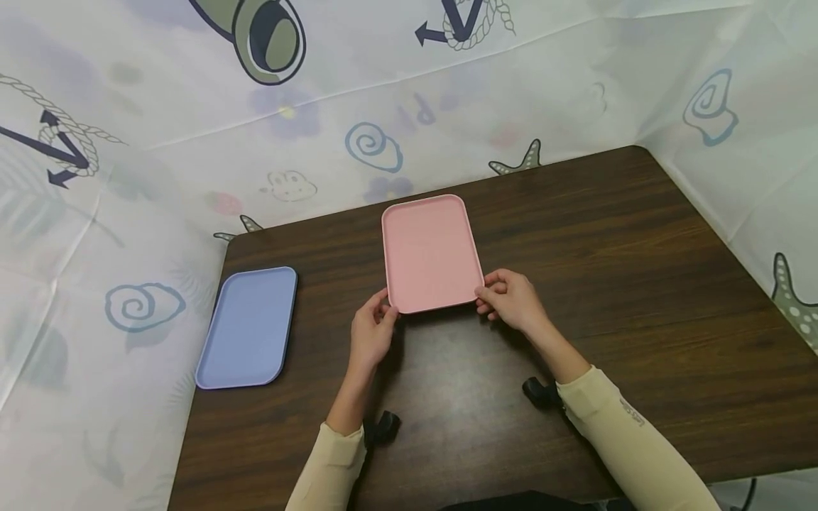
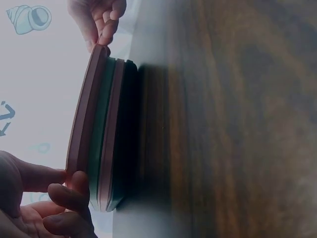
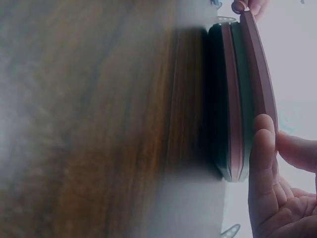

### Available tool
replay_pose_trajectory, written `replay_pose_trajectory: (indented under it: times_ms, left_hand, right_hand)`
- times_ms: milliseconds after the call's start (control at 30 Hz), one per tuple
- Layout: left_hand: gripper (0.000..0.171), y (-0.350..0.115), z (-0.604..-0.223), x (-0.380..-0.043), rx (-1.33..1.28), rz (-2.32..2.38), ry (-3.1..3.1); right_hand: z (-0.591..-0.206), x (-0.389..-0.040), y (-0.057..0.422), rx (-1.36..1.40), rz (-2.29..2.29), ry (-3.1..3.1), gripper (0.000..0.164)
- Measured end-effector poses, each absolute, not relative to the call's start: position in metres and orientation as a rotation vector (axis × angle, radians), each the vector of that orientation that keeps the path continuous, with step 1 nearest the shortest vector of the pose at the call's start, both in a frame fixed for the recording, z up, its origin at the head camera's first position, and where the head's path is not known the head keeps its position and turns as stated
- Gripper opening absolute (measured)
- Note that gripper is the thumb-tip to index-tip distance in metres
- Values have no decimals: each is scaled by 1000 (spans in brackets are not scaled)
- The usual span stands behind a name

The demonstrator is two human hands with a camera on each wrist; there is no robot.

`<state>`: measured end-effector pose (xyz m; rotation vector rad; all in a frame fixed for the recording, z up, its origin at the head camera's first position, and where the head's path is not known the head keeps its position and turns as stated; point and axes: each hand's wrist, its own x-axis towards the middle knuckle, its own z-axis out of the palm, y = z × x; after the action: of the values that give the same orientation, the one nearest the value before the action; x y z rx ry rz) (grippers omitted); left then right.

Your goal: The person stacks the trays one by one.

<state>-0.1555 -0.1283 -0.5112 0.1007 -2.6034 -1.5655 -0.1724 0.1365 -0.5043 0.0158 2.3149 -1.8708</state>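
Cream sleeves [image 1: 629,433] are spanning the counter's [image 1: 607,284] near edge, with black wrist-worn devices [image 1: 383,429] showing beside the cuffs. Beyond them, the left hand [image 1: 372,333] is holding the near left corner of a pink tray [image 1: 431,255], its grip clamping the rim between thumb and fingers; the right hand [image 1: 514,301] is pinching the near right corner, its grip likewise clamping the rim. This pink tray is sitting face up near the middle of the counter's far edge. Seen from the wrists, it is topping a stack: a green tray [image 2: 100,134] is lying just beneath it, then a second pink tray [image 3: 232,99], then a dark tray [image 3: 219,99]. Whether the top one is touching the green one all along, the views are not showing clearly. Along the counter's left edge, near the far left corner, a blue tray [image 1: 249,326] is lying well apart from the stack. Behind the far edge, a pale printed cloth [image 1: 192,156] is hanging.
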Motion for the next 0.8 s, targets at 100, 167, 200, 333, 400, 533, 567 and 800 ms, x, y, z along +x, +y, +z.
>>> replay_pose_trajectory:
  times_ms: [100,167,200,333,400,533,567,800]
  left_hand:
    - [37,-127,-510,-158,117,-1569,-2599]
    - [37,-127,-510,-160,122,-1570,-2599]
    - [37,-127,-510,-161,126,-1569,-2601]
    - [38,-127,-511,-164,125,-1551,-2611]
    - [38,-127,-511,-165,125,-1542,-2614]
    - [38,-127,-511,-167,138,-1523,-2617]
    - [38,-127,-511,-168,138,-1515,-2618]
    - [38,-126,-512,-170,122,-1403,-2653]
  right_hand:
    - [-504,-176,136,23,-1866,2324,24]
    - [-504,-178,136,28,-1865,2329,23]
    - [-504,-179,136,29,-1866,2330,23]
    - [-504,-182,135,32,-1866,2340,22]
    - [-504,-182,135,30,-1861,2347,23]
    - [-503,-183,133,26,-1834,2389,23]
    - [-502,-184,133,24,-1824,2407,23]
    - [-503,-187,131,17,-1747,2529,25]
